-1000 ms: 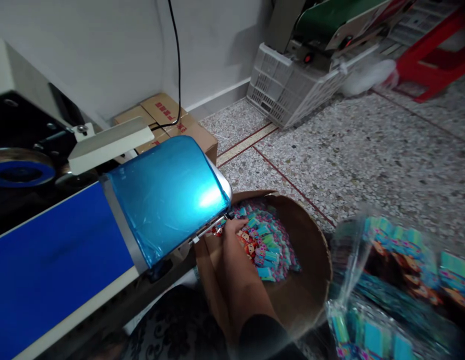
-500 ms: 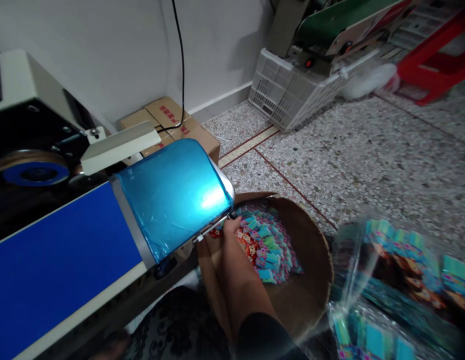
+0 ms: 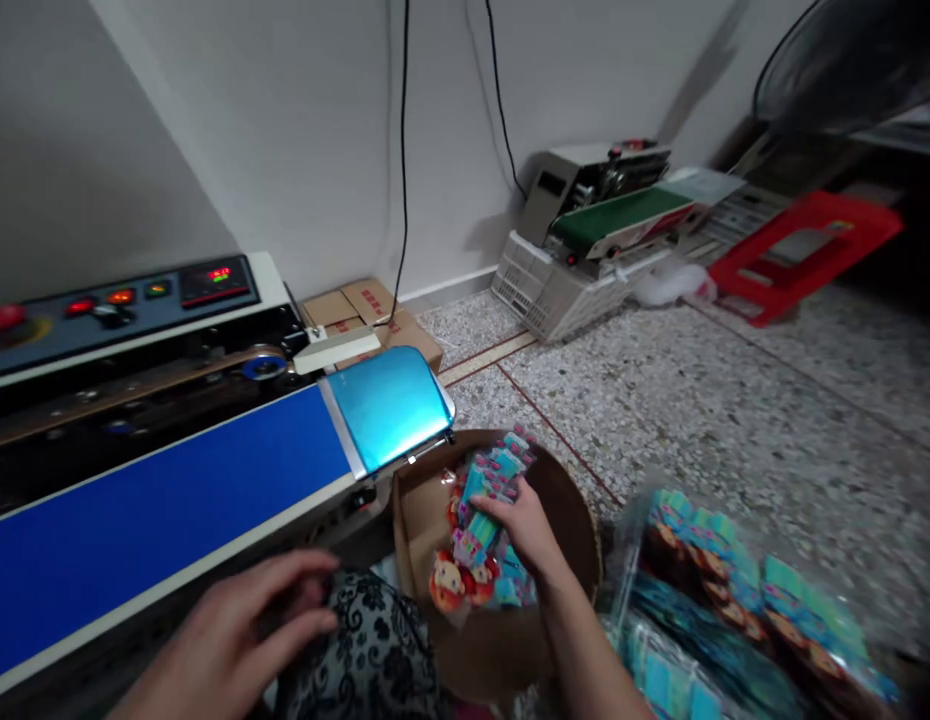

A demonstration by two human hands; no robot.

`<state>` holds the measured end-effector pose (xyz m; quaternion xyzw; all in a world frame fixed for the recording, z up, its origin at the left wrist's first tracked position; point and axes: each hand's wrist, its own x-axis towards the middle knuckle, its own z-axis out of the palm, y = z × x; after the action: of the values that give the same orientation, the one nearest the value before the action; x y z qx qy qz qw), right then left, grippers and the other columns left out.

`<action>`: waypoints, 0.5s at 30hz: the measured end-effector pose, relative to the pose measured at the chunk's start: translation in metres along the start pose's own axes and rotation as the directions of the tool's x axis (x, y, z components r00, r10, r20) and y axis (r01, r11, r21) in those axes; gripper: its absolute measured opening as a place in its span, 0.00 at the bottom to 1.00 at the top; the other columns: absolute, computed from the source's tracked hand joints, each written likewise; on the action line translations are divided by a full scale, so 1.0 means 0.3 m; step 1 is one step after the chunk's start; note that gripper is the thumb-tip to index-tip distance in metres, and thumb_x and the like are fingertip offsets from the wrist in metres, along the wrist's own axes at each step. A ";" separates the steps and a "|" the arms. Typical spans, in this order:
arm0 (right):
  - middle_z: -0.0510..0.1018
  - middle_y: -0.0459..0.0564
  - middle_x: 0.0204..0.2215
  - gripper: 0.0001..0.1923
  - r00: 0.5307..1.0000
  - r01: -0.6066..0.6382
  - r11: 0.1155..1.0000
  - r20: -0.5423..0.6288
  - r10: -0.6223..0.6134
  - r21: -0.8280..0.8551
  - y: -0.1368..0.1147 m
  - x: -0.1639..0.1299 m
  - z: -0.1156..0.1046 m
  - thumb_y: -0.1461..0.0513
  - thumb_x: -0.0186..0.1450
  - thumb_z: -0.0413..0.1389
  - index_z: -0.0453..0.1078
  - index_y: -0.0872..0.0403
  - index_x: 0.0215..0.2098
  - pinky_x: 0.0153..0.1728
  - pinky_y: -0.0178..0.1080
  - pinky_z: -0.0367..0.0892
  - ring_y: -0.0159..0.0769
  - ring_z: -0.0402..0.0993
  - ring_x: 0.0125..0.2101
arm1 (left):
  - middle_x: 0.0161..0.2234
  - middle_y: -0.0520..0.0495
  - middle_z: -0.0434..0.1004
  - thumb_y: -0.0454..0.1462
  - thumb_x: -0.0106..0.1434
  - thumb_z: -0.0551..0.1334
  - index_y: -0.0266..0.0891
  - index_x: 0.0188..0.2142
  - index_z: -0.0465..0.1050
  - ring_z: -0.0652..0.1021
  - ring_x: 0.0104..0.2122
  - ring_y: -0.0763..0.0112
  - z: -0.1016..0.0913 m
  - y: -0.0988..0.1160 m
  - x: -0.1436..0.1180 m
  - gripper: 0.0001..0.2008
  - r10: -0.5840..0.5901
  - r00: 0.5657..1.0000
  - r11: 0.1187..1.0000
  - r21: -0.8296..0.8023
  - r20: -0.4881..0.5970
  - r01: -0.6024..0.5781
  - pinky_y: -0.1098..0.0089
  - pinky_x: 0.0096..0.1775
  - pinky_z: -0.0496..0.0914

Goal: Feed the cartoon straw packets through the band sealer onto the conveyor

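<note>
The right hand (image 3: 521,525) holds a bunch of shiny plastic packets (image 3: 476,540) inside the round cardboard box (image 3: 502,655). Its thumb lies on top; the fingers under the bunch are hard to see. The left hand (image 3: 259,625) is well apart from it, near the blue conveyor belt (image 3: 210,460), with thumb and fingers spread and nothing seen in between. The packets have blue parts and red-haired doll faces. They look light and bendy, so they should not break easily, but the wrap looks slick and some could slip out. The best place to grab is probably around the blue middles, with the thumb on top and the fingers below, squeezing gently.
</note>
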<state>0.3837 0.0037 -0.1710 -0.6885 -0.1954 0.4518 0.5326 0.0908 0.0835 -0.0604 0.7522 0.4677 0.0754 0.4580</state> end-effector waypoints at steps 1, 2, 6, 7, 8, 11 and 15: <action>0.77 0.48 0.33 0.23 0.993 0.005 1.000 0.121 -0.008 0.022 -0.091 -0.053 0.012 0.61 0.45 0.63 0.64 0.55 0.38 0.35 0.40 0.69 0.37 0.74 0.31 | 0.45 0.50 0.74 0.41 0.50 0.64 0.51 0.47 0.68 0.73 0.44 0.60 0.011 0.062 0.021 0.23 0.017 1.000 0.994 -0.108 0.006 -0.017 0.62 0.44 0.68; 0.77 0.48 0.33 0.24 0.971 0.016 1.000 0.238 -0.020 0.019 -0.174 -0.102 0.036 0.61 0.45 0.63 0.64 0.55 0.39 0.34 0.40 0.69 0.36 0.74 0.31 | 0.50 0.48 0.70 0.39 0.46 0.67 0.50 0.49 0.66 0.69 0.49 0.59 0.025 0.116 0.043 0.29 0.046 0.999 0.971 -0.235 -0.002 -0.046 0.60 0.49 0.64; 0.75 0.48 0.35 0.25 0.837 0.288 0.955 0.502 -0.218 -0.066 -0.377 -0.230 0.219 0.64 0.46 0.61 0.64 0.55 0.43 0.38 0.39 0.67 0.36 0.72 0.34 | 0.45 0.41 0.74 0.37 0.40 0.71 0.41 0.47 0.68 0.74 0.43 0.56 0.075 0.226 0.110 0.32 0.173 0.972 0.577 -0.816 0.158 0.030 0.58 0.44 0.67; 0.74 0.48 0.36 0.25 0.824 0.380 0.920 0.487 -0.290 -0.096 -0.395 -0.244 0.272 0.65 0.47 0.60 0.64 0.55 0.44 0.38 0.39 0.67 0.36 0.72 0.34 | 0.40 0.41 0.76 0.37 0.42 0.70 0.38 0.43 0.70 0.76 0.39 0.59 0.075 0.229 0.115 0.26 0.113 0.988 0.484 -0.875 0.102 0.035 0.60 0.43 0.68; 0.73 0.48 0.37 0.27 0.814 0.463 0.877 0.452 -0.364 -0.127 -0.404 -0.253 0.322 0.66 0.47 0.59 0.62 0.55 0.46 0.39 0.39 0.66 0.36 0.71 0.35 | 0.37 0.41 0.77 0.36 0.43 0.69 0.36 0.41 0.72 0.76 0.37 0.61 0.068 0.228 0.115 0.22 0.061 0.996 0.407 -0.913 0.063 0.033 0.62 0.42 0.68; 0.67 0.53 0.45 0.38 0.762 0.639 0.736 0.315 -0.566 -0.223 -0.398 -0.268 0.451 0.65 0.46 0.59 0.53 0.53 0.54 0.43 0.42 0.64 0.40 0.67 0.42 | 0.34 0.43 0.78 0.34 0.45 0.68 0.35 0.37 0.73 0.77 0.34 0.65 0.022 0.209 0.095 0.18 -0.093 0.991 0.281 -0.958 -0.094 -0.064 0.66 0.41 0.68; 0.65 0.58 0.48 0.38 0.757 0.633 0.652 0.159 -0.634 -0.416 -0.372 -0.301 0.563 0.58 0.48 0.60 0.52 0.55 0.54 0.46 0.47 0.60 0.47 0.62 0.48 | 0.31 0.45 0.78 0.33 0.46 0.67 0.34 0.35 0.72 0.77 0.31 0.66 -0.040 0.179 0.066 0.15 -0.248 0.903 0.250 -0.924 -0.351 -0.290 0.66 0.39 0.70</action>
<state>0.2205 0.0699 -0.0362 -0.6798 -0.5208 0.1801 0.4839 0.1294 0.0985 -0.0189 0.2805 0.3993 0.5154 0.7044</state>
